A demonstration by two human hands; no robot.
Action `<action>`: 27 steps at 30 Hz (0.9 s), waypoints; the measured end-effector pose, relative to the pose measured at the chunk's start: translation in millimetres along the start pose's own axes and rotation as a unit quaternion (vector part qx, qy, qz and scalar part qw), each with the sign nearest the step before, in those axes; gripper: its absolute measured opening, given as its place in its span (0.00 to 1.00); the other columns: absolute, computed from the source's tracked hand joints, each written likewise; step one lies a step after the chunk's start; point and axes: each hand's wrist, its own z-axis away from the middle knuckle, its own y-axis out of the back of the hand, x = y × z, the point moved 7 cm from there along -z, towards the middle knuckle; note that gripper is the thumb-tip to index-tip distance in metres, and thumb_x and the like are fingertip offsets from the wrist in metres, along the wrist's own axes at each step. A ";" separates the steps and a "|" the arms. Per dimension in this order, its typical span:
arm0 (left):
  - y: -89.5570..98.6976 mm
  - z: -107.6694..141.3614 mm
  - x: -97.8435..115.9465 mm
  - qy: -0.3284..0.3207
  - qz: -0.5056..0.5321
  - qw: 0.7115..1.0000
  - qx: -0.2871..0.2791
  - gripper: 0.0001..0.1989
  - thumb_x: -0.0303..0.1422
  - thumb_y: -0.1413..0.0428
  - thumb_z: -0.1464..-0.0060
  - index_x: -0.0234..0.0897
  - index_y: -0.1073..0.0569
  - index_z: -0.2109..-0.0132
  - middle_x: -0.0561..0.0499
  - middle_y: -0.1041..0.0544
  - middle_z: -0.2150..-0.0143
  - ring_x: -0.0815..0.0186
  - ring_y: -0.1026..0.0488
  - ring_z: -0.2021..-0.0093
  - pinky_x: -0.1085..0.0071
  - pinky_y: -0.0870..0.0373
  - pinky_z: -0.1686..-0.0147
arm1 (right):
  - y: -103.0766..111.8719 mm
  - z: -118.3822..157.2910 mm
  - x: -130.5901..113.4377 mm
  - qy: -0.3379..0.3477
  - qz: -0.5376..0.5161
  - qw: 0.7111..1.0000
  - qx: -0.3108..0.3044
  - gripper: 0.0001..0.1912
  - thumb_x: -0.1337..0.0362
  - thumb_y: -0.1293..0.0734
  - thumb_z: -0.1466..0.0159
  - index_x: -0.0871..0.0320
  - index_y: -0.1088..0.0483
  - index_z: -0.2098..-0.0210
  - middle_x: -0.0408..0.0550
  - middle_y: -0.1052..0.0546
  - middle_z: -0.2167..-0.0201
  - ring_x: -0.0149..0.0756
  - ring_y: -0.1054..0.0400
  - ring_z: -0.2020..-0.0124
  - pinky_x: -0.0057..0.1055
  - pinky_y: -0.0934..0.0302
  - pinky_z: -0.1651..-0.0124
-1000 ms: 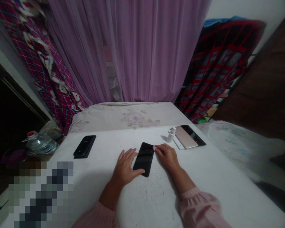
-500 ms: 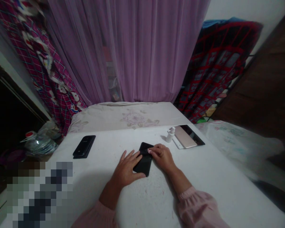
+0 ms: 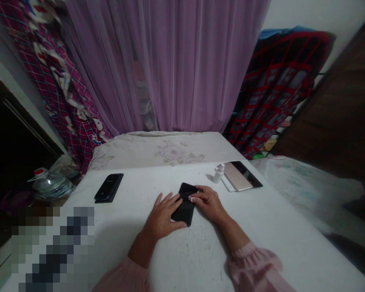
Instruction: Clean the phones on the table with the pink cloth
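A black smartphone (image 3: 185, 209) lies on the white-covered table in front of me, screen side up as far as I can tell. My left hand (image 3: 162, 215) rests over its left side, fingers spread with the tips on the phone and the thumb along its near edge. Pinched in the fingers of my right hand (image 3: 208, 202) is a small pale pink wad (image 3: 191, 198), perhaps tissue or cloth, touching the phone's dark surface. Part of the phone's right edge is hidden by that hand.
A white spray bottle (image 3: 218, 173) stands behind my right hand. Beside it, a gold-backed phone (image 3: 237, 176) lies on a black and white flat item (image 3: 252, 178). Another black phone (image 3: 108, 187) sits on a dark flat piece at left. Purple curtains (image 3: 188, 65) hang behind the table (image 3: 134, 267).
My right hand has slid slightly toward me along the phone, bringing the pale wad lower on its surface. The left hand stays in place on the phone.
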 end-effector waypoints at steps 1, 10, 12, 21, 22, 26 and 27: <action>0.1 -0.1 0.2 0.001 -0.001 1.000 -0.003 0.39 0.53 0.38 0.50 0.49 0.40 0.35 0.48 0.40 0.32 0.49 0.46 0.32 0.43 0.57 0.34 | 0.9 -2.3 2.5 -0.018 0.011 1.000 0.012 0.09 0.57 0.33 0.38 0.47 0.20 0.62 0.48 0.23 0.52 0.42 0.31 0.50 0.42 0.39 0.45; 4.1 3.2 8.8 0.015 -0.030 0.999 -0.021 0.36 0.48 0.39 0.48 0.45 0.38 0.35 0.47 0.41 0.32 0.49 0.47 0.32 0.43 0.59 0.34 | 6.4 -27.6 23.5 -0.142 0.017 0.986 0.085 0.16 0.57 0.39 0.37 0.54 0.21 0.61 0.49 0.19 0.61 0.42 0.27 0.58 0.37 0.35 0.52; 4.4 5.1 14.1 0.030 -0.039 0.999 -0.010 0.35 0.48 0.41 0.47 0.44 0.38 0.35 0.47 0.40 0.32 0.49 0.46 0.32 0.43 0.60 0.34 | 10.8 -23.5 28.8 -0.156 -0.065 0.978 0.125 0.17 0.54 0.38 0.39 0.54 0.21 0.62 0.48 0.19 0.61 0.41 0.26 0.58 0.36 0.34 0.53; 2.4 3.7 71.0 0.130 -0.164 0.977 0.040 0.33 0.50 0.45 0.43 0.28 0.31 0.40 0.32 0.31 0.40 0.46 0.38 0.37 0.45 0.63 0.33 | 21.0 15.3 34.0 -0.207 -0.384 0.885 0.162 0.22 0.47 0.28 0.48 0.58 0.20 0.62 0.53 0.19 0.59 0.47 0.27 0.51 0.45 0.37 0.42; 4.1 1.3 73.9 0.129 -0.169 0.977 0.033 0.32 0.50 0.45 0.43 0.28 0.29 0.42 0.32 0.28 0.42 0.45 0.35 0.39 0.44 0.62 0.34 | 22.2 20.1 34.1 -0.215 -0.411 0.871 0.163 0.23 0.47 0.27 0.49 0.58 0.20 0.62 0.54 0.19 0.58 0.48 0.27 0.50 0.46 0.38 0.41; 17.6 -14.5 69.9 0.049 -0.154 0.987 -0.008 0.15 0.40 0.48 0.38 0.38 0.23 0.52 0.43 0.22 0.53 0.52 0.27 0.49 0.46 0.48 0.38 | 26.3 36.5 33.3 -0.231 -0.495 0.822 0.163 0.25 0.48 0.23 0.53 0.60 0.20 0.62 0.56 0.19 0.58 0.49 0.28 0.49 0.47 0.38 0.41; 21.7 -19.1 64.7 0.029 -0.155 0.987 -0.016 0.12 0.34 0.48 0.38 0.40 0.24 0.51 0.44 0.22 0.52 0.54 0.27 0.48 0.48 0.45 0.39 | 27.0 39.5 32.5 -0.232 -0.507 0.815 0.160 0.25 0.48 0.23 0.53 0.60 0.20 0.63 0.56 0.19 0.58 0.49 0.28 0.49 0.47 0.38 0.40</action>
